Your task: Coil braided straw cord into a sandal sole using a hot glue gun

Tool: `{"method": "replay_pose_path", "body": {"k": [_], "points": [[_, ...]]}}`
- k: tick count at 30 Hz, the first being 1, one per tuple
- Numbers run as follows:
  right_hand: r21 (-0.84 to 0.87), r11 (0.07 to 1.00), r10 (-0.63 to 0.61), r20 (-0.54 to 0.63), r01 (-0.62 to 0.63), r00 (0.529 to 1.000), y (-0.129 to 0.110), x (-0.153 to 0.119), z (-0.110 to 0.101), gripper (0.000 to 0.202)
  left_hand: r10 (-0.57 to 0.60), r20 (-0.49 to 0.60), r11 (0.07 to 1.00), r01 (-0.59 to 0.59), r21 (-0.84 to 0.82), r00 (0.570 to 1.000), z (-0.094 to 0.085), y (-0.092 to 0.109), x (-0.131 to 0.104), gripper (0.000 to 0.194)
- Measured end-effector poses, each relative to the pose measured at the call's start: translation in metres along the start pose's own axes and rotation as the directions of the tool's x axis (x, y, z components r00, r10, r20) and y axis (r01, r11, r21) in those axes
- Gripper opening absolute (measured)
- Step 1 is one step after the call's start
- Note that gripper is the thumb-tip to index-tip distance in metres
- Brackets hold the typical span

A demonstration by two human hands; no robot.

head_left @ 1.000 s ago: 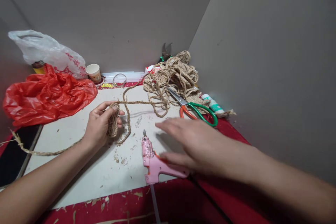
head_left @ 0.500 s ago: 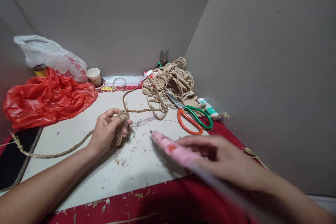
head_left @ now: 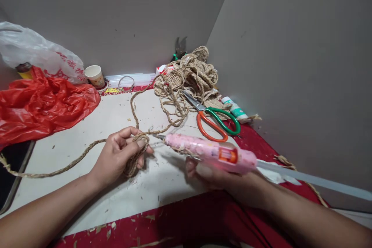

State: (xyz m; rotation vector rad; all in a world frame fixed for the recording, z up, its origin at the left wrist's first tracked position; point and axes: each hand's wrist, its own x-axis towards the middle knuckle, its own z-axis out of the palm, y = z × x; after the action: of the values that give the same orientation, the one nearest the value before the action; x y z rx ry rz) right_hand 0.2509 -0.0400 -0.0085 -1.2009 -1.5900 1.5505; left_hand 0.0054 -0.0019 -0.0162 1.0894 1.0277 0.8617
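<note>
My left hand (head_left: 120, 155) pinches a small coil of braided straw rope (head_left: 133, 162) above the white board. One rope strand trails left past the wrist, and another runs from the coil toward the rope heap (head_left: 194, 73). My right hand (head_left: 221, 176) is closed round the underside of a pink glue gun (head_left: 200, 149), partly hidden by its body. The gun's metal nozzle points left, near the top right of the coil; whether it touches is unclear. A long clear glue stick (head_left: 314, 180) sticks out of its back end.
Scissors (head_left: 212, 124) with orange and green handles lie beside the rope heap, near a white and green tube (head_left: 235, 109). Pliers (head_left: 180, 48) stand behind. On the left are a red plastic bag (head_left: 49, 104), a clear bag (head_left: 37, 52), a paper cup (head_left: 94, 76) and a dark flat device (head_left: 11, 178).
The glue gun has turned level and its nozzle has moved up and left to the coil. My right hand now sits beneath the gun. The view has shifted slightly.
</note>
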Motion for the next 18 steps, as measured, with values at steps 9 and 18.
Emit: {"method": "replay_pose_path", "body": {"k": [9, 18], "points": [[-0.019, 0.995, -0.098, 0.115, 0.1, 0.989, 0.0067, 0.005, 0.0015, 0.034, -0.051, 0.072, 0.999, 0.051, 0.003, 0.996, 0.001, -0.0045, -0.0009, 0.018], [-0.023, 0.999, -0.031, 0.078, 0.033, 0.996, 0.0057, 0.0049, 0.0055, 0.037, -0.06, 0.088, 0.998, 0.06, -0.001, 0.994, 0.0024, -0.0038, -0.002, 0.019]]}}
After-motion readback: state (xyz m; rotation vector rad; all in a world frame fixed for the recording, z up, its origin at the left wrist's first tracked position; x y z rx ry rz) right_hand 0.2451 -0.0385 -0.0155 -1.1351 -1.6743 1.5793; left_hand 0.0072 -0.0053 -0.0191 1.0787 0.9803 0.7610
